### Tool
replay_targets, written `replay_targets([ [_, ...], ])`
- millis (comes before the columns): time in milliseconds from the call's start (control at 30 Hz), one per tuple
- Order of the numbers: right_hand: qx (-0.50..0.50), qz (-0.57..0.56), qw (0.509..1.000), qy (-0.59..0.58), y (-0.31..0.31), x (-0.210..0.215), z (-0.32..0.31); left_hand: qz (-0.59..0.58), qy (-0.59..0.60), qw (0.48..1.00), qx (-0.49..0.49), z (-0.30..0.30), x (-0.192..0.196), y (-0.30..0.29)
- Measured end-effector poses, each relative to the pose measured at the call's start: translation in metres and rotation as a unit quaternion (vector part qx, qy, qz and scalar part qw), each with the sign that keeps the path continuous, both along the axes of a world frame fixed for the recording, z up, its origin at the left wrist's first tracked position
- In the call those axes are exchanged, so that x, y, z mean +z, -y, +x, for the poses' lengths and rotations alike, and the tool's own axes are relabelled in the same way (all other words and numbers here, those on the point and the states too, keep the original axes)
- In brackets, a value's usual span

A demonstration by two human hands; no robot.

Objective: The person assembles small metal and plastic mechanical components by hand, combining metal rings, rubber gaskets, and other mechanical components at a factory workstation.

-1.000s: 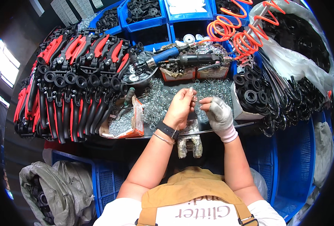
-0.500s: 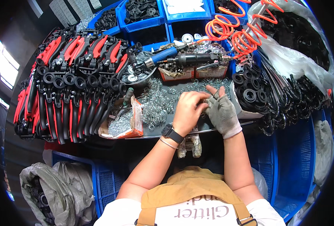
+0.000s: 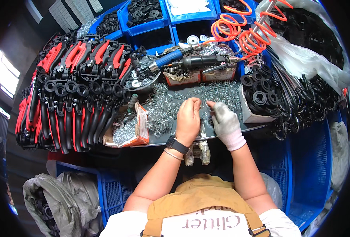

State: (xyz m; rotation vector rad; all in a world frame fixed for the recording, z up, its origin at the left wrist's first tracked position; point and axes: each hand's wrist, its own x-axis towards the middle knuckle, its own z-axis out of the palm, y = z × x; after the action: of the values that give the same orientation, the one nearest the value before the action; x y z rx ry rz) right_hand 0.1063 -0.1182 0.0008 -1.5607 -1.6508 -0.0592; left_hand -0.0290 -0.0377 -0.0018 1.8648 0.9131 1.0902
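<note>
Grips impossible to tell, the curled left hand point(image 3: 188, 121) and gloved right hand point(image 3: 227, 123) hover by loose springs point(image 3: 160, 104) a nudge could spill over the bench point(image 3: 158, 140)'s near edge.

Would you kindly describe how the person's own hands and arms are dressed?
The left hand is ungloved, with a black watch and a thin pale bracelet at the wrist. The right hand wears a light grey glove with a whitish cuff, leaving at least one of the fingers partly bare. The white sleeves are short.
</note>
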Motion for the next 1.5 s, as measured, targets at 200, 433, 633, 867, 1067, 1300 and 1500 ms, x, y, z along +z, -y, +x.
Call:
replay_targets([
  [200, -0.113, 0.073, 0.987, 0.083, -0.008, 0.01, 0.012, 0.031, -0.02, 0.999, 0.016, 0.013, 0.013, -0.034],
  [433, -0.019, -0.157, 0.961, 0.228, -0.017, 0.003, -0.007, 0.005, 0.276, 0.955, 0.109, -0.053, 0.078, -0.049],
  [633, 0.016, -0.161, 0.937, 0.311, -0.088, 0.001, -0.026, -0.005, 0.29, 0.951, 0.11, -0.074, 0.069, -0.024],
  [867, 0.069, -0.265, 0.924, 0.266, -0.117, 0.013, -0.033, -0.042, 0.296, 0.947, 0.118, -0.097, 0.053, -0.022],
  [1067, 0.011, -0.181, 0.948, 0.263, -0.106, 0.007, -0.009, -0.054, 0.284, 0.953, 0.091, -0.099, 0.044, -0.02],
  [1300, -0.057, -0.129, 0.982, 0.123, -0.089, 0.019, -0.004, 0.08, 0.061, 0.994, 0.038, -0.075, 0.034, -0.027],
  [1500, 0.027, -0.171, 0.944, -0.282, -0.08, 0.031, -0.009, 0.238, -0.338, 0.909, 0.051, -0.022, 0.009, -0.073],
])
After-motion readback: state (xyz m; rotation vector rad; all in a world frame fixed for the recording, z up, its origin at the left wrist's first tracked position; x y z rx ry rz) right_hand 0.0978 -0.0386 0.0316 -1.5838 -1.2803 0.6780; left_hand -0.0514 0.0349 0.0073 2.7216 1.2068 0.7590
